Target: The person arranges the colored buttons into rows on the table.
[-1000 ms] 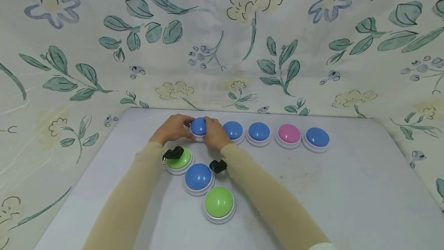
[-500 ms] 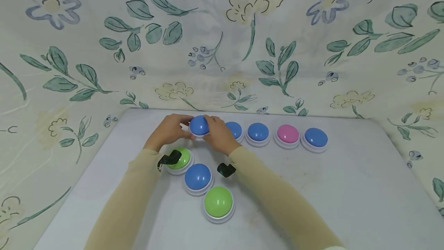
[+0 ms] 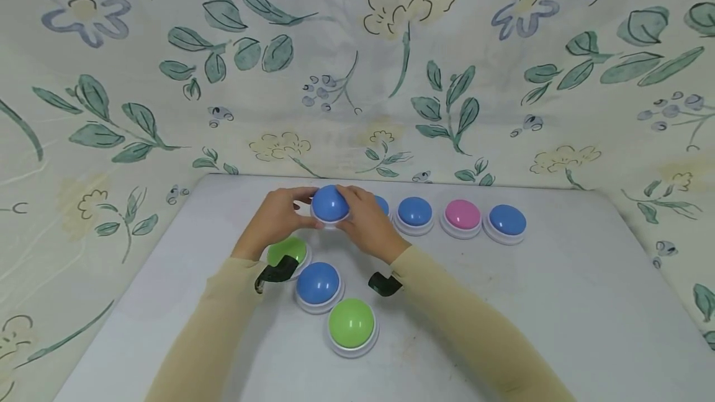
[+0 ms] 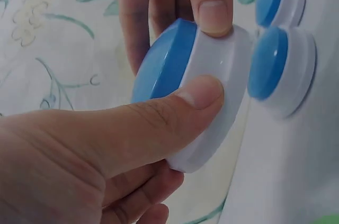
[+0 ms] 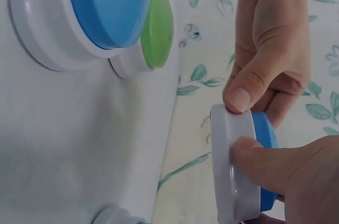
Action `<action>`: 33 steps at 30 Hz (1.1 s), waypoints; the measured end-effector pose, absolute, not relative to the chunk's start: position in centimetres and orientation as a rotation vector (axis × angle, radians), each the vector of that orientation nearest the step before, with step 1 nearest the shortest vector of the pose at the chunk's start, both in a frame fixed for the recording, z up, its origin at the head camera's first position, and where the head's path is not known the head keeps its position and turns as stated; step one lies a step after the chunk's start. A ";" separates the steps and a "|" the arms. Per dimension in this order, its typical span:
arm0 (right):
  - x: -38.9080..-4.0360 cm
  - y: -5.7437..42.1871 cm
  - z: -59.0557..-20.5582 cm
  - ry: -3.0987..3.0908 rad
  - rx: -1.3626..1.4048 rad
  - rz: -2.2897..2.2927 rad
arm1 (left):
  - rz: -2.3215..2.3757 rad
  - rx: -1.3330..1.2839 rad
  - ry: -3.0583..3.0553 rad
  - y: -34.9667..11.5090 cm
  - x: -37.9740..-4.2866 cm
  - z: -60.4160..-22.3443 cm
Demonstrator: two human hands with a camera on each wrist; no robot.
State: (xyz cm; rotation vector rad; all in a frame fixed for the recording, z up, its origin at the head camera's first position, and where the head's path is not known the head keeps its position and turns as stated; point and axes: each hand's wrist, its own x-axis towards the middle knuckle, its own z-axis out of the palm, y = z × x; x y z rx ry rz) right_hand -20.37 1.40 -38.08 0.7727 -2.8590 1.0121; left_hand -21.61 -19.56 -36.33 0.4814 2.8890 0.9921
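Note:
Both hands hold one blue-domed push button [image 3: 329, 203] with a round white base, raised off the table near its back edge. My left hand [image 3: 277, 219] grips its left side, with the thumb [image 4: 198, 92] pressed on the white rim in the left wrist view. From the other side my right hand [image 3: 370, 223] grips it, its thumb [image 5: 248, 152] on the base in the right wrist view. The button's dome faces up and away from the table. Just behind the right hand, another blue button [image 3: 382, 205] is partly hidden.
Along the back stand a blue button [image 3: 414, 211], a pink button [image 3: 462, 214] and another blue button [image 3: 507, 220]. Nearer, a green button [image 3: 287, 249], a blue button [image 3: 318, 283] and a green button [image 3: 351, 324] form a diagonal on the white table [image 3: 530, 321]. Floral cloth hangs behind.
The held blue button has risen and shifted slightly right, both hands moving with it. My right wrist has swung rightward, covering more of the blue button behind it.

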 end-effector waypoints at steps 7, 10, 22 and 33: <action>-19.1 3.1 -38.3 -2.805 0.774 1.041 | 1.061 0.445 2.888 -18.2 -20.2 -36.4; -18.4 3.8 -38.5 -2.790 0.762 1.071 | 1.088 0.432 2.881 -17.6 -19.6 -36.5; -15.6 7.1 -38.9 -2.699 0.729 1.185 | 1.182 0.467 2.868 -14.6 -17.2 -36.9; -13.5 10.7 -39.4 -2.640 0.712 1.153 | 1.271 0.555 2.855 -10.7 -15.5 -37.1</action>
